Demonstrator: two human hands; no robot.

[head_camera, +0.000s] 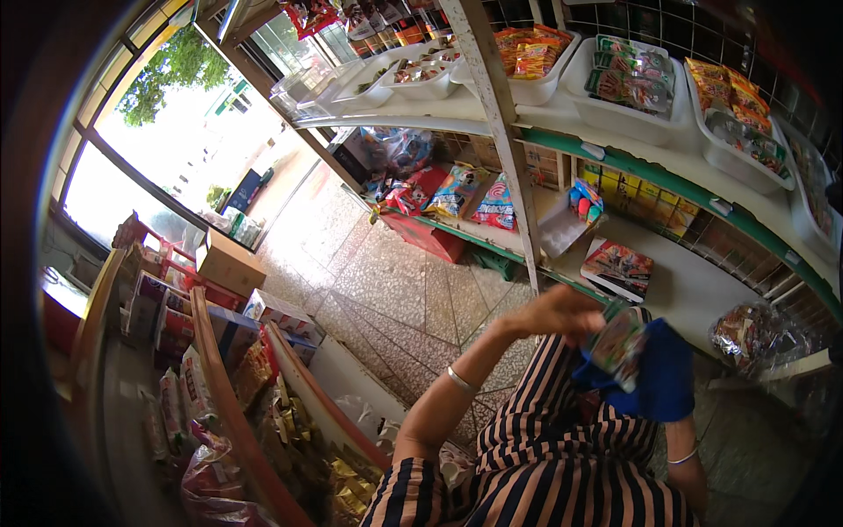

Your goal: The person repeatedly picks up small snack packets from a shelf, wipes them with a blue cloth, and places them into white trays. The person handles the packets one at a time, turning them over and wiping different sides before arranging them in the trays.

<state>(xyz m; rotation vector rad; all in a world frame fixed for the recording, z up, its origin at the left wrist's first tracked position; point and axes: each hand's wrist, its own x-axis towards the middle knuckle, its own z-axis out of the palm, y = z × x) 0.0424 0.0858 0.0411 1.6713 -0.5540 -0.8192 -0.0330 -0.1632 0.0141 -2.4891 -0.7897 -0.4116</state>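
My left hand (560,315), blurred, is closed on the edge of a green-edged, see-through snack packet (618,346) in front of my striped clothing. A blue cloth (665,375) lies right against the packet. It covers my right hand, so only the right forearm and wrist with a bracelet show below it; the fingers are hidden. Above, on the upper shelf, a white plastic tray (609,118) holds several similar green-edged packets. A picture-covered box (619,267) lies on the lower shelf just beyond my hands.
More white trays with orange snack packets (537,59) line the upper shelf. A rusty metal post (490,99) rises at the shelf front. Bagged snacks (458,188) lie on the lower shelf. At left are wood-edged bins with packets and a cardboard box (229,262). Stone tiles (388,277) cover the floor.
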